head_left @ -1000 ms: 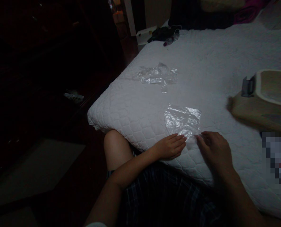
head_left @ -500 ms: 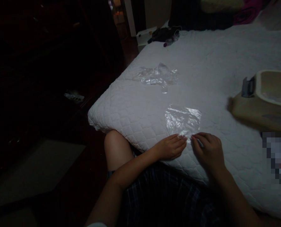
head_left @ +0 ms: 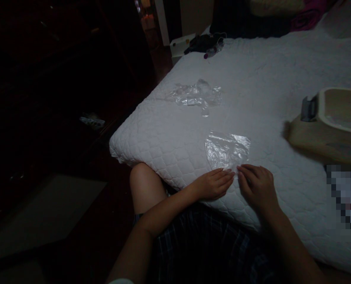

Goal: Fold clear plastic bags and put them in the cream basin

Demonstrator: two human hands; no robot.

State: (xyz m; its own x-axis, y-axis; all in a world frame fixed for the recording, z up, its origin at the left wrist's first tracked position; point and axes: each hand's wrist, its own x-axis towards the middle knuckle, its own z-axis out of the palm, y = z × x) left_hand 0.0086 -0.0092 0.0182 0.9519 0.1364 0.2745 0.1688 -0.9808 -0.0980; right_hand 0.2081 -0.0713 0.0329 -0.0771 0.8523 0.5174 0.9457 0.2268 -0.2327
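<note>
A clear plastic bag (head_left: 227, 150) lies spread flat and shiny on the white quilted bed. My left hand (head_left: 215, 184) rests on the bag's near edge, fingers stretched out together and lying flat. Close to its fingertips, my right hand (head_left: 258, 185) pinches the bag's near right edge between thumb and fingers. The small part of the bag under the fingertips is hidden. Farther back on the bed lies crumpled clear plastic (head_left: 197, 96), touched by neither hand.
A beige plastic bin (head_left: 325, 138) with a grey clip stands on the bed at the right, beside a blurred-out item (head_left: 349, 193). Dark cloth (head_left: 203, 43) and a clear bottle (head_left: 213, 50) lie at the far bed corner. A rolled magenta cloth (head_left: 308, 17) is at the back.
My right hand has shifted slightly left, nearer my left fingertips. The left hand and the bag stay almost still.
</note>
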